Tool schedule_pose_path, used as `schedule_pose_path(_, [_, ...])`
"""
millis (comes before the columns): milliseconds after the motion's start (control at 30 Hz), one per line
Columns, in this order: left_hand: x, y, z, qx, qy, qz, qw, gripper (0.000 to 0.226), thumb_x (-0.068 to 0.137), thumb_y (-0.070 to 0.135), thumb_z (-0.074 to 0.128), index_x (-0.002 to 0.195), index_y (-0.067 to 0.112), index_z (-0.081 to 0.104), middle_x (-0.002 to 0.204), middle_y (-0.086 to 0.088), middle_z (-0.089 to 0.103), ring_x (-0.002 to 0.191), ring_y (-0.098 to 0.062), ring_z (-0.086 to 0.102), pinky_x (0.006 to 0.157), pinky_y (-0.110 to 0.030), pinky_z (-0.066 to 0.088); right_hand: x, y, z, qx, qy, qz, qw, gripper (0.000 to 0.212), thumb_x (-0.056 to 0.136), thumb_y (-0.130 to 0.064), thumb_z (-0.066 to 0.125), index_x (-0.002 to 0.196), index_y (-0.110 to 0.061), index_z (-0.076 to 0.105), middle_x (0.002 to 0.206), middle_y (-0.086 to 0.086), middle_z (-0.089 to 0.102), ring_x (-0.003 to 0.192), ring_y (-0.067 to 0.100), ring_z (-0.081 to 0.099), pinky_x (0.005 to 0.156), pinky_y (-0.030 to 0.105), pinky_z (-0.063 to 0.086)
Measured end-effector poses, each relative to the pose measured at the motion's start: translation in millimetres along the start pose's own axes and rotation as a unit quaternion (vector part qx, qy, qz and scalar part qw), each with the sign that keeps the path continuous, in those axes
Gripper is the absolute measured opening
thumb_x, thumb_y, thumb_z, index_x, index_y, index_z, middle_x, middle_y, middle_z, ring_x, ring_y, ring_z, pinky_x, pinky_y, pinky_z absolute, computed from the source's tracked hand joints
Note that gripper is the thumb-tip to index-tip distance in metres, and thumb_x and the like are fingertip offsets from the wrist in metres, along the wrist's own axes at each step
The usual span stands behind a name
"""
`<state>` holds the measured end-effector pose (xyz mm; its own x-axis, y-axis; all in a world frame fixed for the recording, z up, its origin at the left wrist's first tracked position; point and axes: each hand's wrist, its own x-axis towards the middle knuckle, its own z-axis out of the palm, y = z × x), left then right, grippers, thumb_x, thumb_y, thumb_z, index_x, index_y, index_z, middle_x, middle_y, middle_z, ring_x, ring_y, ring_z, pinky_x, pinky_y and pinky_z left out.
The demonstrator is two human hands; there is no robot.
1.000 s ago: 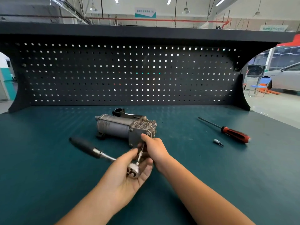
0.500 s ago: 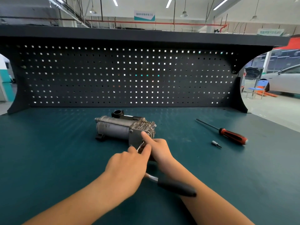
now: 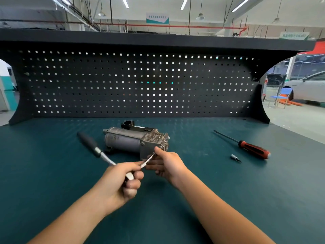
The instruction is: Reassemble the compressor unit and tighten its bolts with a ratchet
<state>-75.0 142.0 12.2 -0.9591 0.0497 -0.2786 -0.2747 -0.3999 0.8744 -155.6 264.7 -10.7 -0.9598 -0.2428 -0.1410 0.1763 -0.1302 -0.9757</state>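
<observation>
Mid-bench, in front of the black pegboard: compressor unit lying on its side, finned end to the right. Left hand low in the foreground, fingers curled tight round the head of the ratchet, black handle slanting up and away to the left. Slim extension bar reaching from the ratchet head to the near face of the compressor's finned end. At the bar's tip, right hand, forefinger stretched out to the casing, other fingers curled underneath; impossible to tell whether pinching the bar. Well off to the right on the bench, red-and-black screwdriver, small bit lying just beside it. Beyond the bench at far right, white car and blue chair.
</observation>
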Motion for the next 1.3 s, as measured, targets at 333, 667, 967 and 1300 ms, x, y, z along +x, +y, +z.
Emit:
schedule_pose_path(333, [0,-19,27,0.88,0.094,0.272,0.379,0.071,0.092,0.018,0.049,0.148,0.008,0.007,0.125,-0.01,0.051,0.108,-0.027,0.058,0.068,-0.031,0.034,1,5,-3,-0.077,0.069,-0.056,0.993,0.035,0.088,-0.034,0.063,0.061,-0.012,0.057,0.041,-0.01,0.057,0.036,0.001,0.052,0.04,0.013,0.035])
schedule_pose_path(667, [-3,-1,6,-0.281,-0.013,-0.066,0.957,0.02,0.09,0.013,0.046,0.09,-0.006,0.055,0.057,-0.01,0.058,0.033,-0.006,0.048,0.029,-0.013,0.038,4,0,1,0.055,0.013,0.037,0.998,0.023,0.093,-0.03,0.054,0.08,-0.012,0.061,0.071,0.002,0.071,0.056,0.008,0.065,0.051,0.022,0.034])
schedule_pose_path(967, [1,-3,8,0.636,0.085,0.218,0.735,0.02,0.087,0.012,0.042,0.098,0.023,0.054,0.072,0.0,0.055,0.06,-0.017,0.051,0.053,-0.027,0.033,2,4,-1,-0.03,0.051,-0.021,0.998,0.034,0.095,-0.029,0.051,0.067,-0.012,0.059,0.061,-0.001,0.066,0.053,0.012,0.059,0.049,0.021,0.034])
schedule_pose_path(1300, [1,-20,14,0.562,0.039,0.219,0.797,0.021,0.094,0.03,0.05,0.115,0.032,0.048,0.085,0.002,0.064,0.063,-0.013,0.063,0.055,-0.025,0.045,6,4,0,0.055,0.051,0.001,0.997,0.024,0.089,-0.02,0.061,0.068,-0.009,0.058,0.049,-0.002,0.062,0.042,0.008,0.058,0.045,0.02,0.037])
